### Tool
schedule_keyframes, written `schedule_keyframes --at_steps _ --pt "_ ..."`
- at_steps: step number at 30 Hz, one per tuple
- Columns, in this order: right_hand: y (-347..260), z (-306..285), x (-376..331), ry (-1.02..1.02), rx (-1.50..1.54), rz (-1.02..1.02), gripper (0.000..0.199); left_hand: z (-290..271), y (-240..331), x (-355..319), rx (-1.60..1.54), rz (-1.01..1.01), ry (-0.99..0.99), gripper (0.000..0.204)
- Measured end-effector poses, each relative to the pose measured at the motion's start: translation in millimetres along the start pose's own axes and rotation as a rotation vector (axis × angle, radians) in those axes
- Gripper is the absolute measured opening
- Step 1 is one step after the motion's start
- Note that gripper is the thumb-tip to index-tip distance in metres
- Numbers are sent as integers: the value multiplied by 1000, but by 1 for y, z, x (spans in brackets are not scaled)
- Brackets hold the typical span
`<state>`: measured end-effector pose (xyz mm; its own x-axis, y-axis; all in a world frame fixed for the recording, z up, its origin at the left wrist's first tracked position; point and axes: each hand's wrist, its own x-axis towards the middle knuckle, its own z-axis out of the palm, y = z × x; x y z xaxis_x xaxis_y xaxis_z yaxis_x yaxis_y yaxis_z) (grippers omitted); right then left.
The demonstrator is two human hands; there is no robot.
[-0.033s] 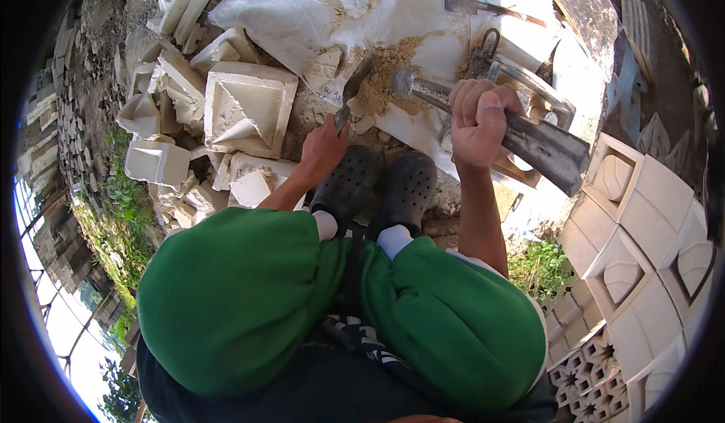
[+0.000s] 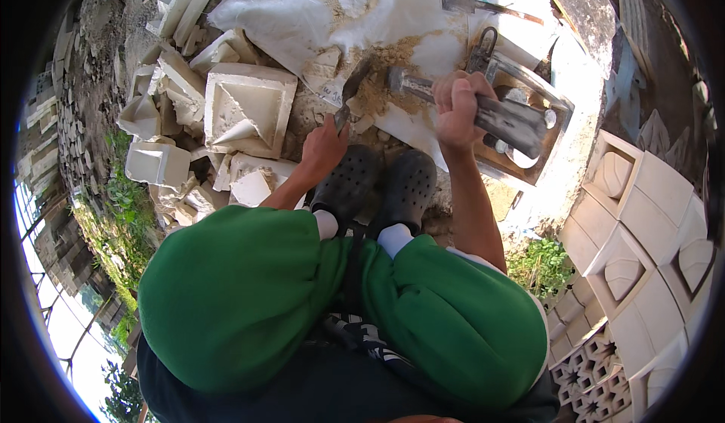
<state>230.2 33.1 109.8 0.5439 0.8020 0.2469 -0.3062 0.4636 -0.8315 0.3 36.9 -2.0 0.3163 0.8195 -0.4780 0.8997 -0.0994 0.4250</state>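
My left hand (image 2: 326, 145) is closed around a small dark trowel (image 2: 358, 78). Its blade points away from me, over crumbly tan material (image 2: 389, 60) at the edge of a white sheet. My right hand (image 2: 458, 109) grips a heavy wood-and-metal tool (image 2: 513, 122), something like a tamper. One end is a rounded metal head at the left; the other widens into a thick dark block at the right. That block hangs above a rectangular mould frame (image 2: 538, 81) and hides part of its inside, where pale rounded shapes show.
Pale cast blocks (image 2: 249, 109), some broken, are heaped at the left. A flat scraper (image 2: 457, 1) lies on the white sheet (image 2: 287, 7) at the far side. Patterned tiles (image 2: 642, 189) are stacked at the right. My dark clogs (image 2: 404, 189) stand between my hands.
My right hand has shifted left and slightly farther away with the tool, uncovering more of the mould frame. My left hand and the trowel have stayed in place.
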Motion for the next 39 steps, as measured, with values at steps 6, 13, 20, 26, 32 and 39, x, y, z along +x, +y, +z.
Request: schedule_keyframes --at_steps 6,13,20,26,32,39 --pt "-13 -6 16 35 -1 87 25 5 -7 3 11 -2 -3 37" --pt "16 -6 -6 -14 -266 -40 25 3 2 3 12 3 2 37" --pt "-26 4 5 -54 118 8 23 -1 -8 -1 4 -3 14 37" --pt "19 -1 -9 -42 -367 -48 22 0 4 4 5 -18 -14 35" --pt "-32 14 6 -34 81 32 21 -1 -9 1 -37 17 11 36" --pt "15 12 -5 15 -190 41 23 3 -5 5 12 -26 -38 38"
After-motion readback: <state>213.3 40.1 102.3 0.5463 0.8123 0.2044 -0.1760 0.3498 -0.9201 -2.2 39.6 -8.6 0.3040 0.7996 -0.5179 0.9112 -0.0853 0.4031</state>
